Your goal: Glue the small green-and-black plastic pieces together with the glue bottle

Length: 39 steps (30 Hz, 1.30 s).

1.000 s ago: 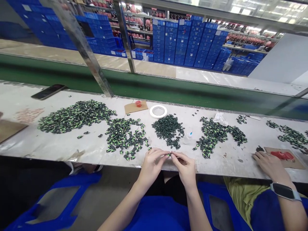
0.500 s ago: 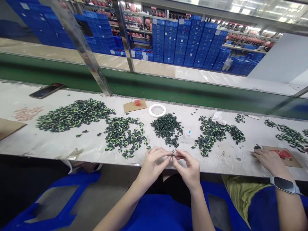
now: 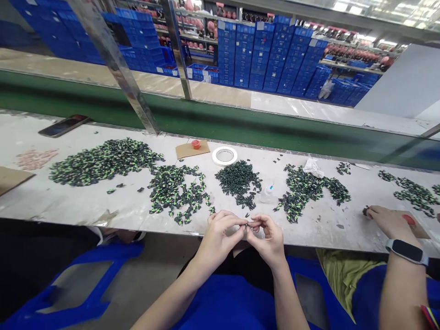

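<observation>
My left hand (image 3: 223, 231) and my right hand (image 3: 266, 236) meet fingertip to fingertip over the table's front edge. Between them both pinch a small dark piece (image 3: 246, 225), mostly hidden by the fingers. Just beyond lies a pile of small dark green pieces (image 3: 237, 178), with one loose piece (image 3: 247, 215) close to my fingertips. Left of it spreads a pile of black-and-lime pieces (image 3: 178, 190), and to the right another black-and-lime pile (image 3: 299, 188). A small clear bottle with a blue-based needle tip (image 3: 268, 195) stands between the piles.
A white tape roll (image 3: 224, 156) and a red cup on cardboard (image 3: 195, 145) lie at the back. Farther left are a larger pile (image 3: 103, 162), pink pieces (image 3: 36, 159) and a phone (image 3: 64, 125). At right, a co-worker's hand (image 3: 388, 222) rests by cardboard. A metal post (image 3: 117, 68) rises behind.
My hands stay together in nearly the same spot, fingers shifted slightly around the small piece. The co-worker's hand at right has moved a little, its fingers now around a dark piece.
</observation>
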{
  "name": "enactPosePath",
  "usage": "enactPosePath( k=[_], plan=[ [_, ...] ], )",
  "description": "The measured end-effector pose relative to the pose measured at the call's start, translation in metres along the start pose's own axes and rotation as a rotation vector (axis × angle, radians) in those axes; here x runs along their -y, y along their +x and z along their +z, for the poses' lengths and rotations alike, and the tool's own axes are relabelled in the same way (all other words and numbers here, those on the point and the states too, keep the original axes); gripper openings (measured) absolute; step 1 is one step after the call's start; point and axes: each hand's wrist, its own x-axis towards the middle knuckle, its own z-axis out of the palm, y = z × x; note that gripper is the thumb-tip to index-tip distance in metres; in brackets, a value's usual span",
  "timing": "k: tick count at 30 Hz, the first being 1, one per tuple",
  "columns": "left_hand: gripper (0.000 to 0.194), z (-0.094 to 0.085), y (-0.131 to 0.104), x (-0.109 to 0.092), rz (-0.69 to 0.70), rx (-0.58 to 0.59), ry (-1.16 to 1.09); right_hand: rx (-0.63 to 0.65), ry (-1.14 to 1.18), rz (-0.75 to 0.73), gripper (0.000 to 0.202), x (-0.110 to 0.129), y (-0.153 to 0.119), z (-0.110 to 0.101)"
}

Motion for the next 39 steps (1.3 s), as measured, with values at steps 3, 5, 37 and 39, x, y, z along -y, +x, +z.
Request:
enactPosePath(
  k=[3,5,37,39],
  plan=[
    [0.013,0.006,0.001,0.007,-0.027,0.028,-0.029,0.006,0.006,0.054,0.020,-0.001,-0.001,0.000],
    [0.015,0.011,0.002,0.013,-0.058,0.068,-0.043,0.035,0.007,0.080,0.017,-0.004,-0.001,-0.004],
    [0.019,0.007,0.023,0.047,-0.029,0.009,0.324,-0.334,0.150,0.221,0.028,-0.030,0.023,-0.027],
    [0.018,0.015,0.023,0.048,-0.041,0.004,0.319,-0.376,0.244,0.234,0.027,-0.030,0.018,-0.025]
  ],
)
